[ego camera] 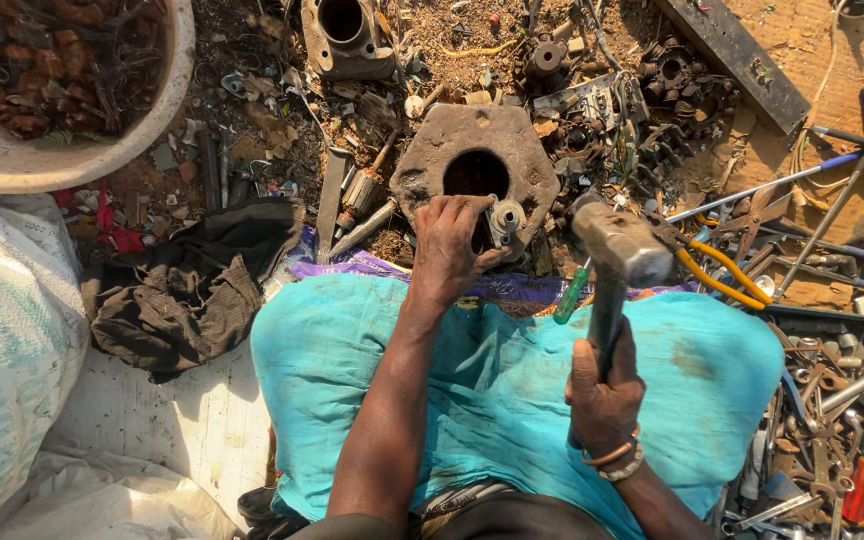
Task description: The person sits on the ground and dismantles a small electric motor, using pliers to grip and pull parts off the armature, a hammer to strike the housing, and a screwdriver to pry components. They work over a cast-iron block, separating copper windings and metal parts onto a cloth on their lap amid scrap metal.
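My left hand (449, 245) grips a small round metal part (505, 218) and holds it on the rim of a rusty metal block with a round hole (432, 140). A hammer (616, 250) is raised in my right hand (603, 396), its heavy steel head hanging just to the right of the small part. Bracelets sit on that wrist. A teal cloth (512, 390) covers my lap under both arms.
Scrap metal and rusty parts litter the ground ahead. A tub of rusty scrap (82, 150) stands far left, a dark rag (192, 290) and a white sack (2, 340) at left. Yellow-handled pliers (722, 280), a blue-handled wrench (852, 160) and a tray of spanners (832, 400) lie right.
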